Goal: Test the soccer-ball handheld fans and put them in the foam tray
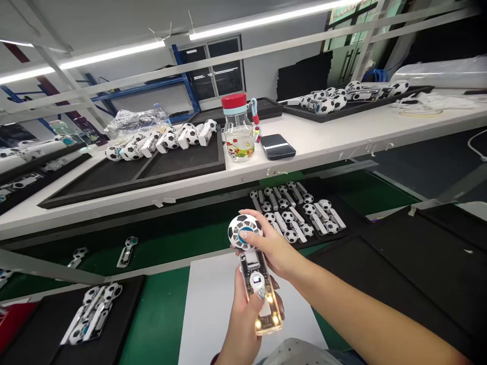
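Observation:
I hold a handheld device with a soccer-ball head and a clear, see-through handle. My left hand wraps around the handle from below, its thumb near a small round lit display. Warm yellow lights glow in the handle's lower end. My right hand grips the ball head, with the thumb on its teal centre and the other fingers partly hidden behind. Beneath the device lies a white sheet on the green work surface.
Similar devices lie on a black mat ahead and on a black tray at left. On the white shelf stand a red-capped bottle, a phone and black trays with more devices. Black foam is at right.

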Demonstrator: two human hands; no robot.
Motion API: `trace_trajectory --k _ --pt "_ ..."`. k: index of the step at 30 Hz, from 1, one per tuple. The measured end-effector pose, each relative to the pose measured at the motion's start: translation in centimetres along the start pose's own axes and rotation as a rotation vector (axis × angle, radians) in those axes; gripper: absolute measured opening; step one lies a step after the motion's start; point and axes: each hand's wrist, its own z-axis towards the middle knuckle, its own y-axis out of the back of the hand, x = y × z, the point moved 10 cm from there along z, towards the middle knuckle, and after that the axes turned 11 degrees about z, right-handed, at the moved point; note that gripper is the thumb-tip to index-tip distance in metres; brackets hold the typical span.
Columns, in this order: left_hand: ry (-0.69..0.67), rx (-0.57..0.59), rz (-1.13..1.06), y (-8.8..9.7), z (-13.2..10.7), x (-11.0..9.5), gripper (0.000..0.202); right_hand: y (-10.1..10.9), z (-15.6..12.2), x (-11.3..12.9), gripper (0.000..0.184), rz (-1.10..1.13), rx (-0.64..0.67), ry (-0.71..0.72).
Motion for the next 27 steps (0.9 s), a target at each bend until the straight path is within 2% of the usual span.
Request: trace_trajectory --k 7,11,16,22,27 --pt "0.024 -0.031 0.005 -0.8 -1.4 0.8 0.064 0.0 -1.8 -0.1 0.051 0.026 0.004 0.002" --pt "-0.001 -0.003 0.000 -1.6 -1.8 0.8 0.070 0.0 -2.6 0.2 0.052 0.031 0.003 0.003" --pt "0.003 -0.004 -0.003 -1.8 -2.1 1.1 0.064 -0.1 -3.3 0.7 0.053 0.042 -0.006 0.030" --pt "-0.005 -0.014 0.002 -1.9 -2.2 0.8 0.066 -0.2 -3.9 0.7 0.052 0.013 -0.010 0.037" --pt "-0.035 0.042 0.007 -2.3 -2.9 0.3 0.059 -0.4 -4.1 0.6 0.054 -0.012 -0.009 0.037"
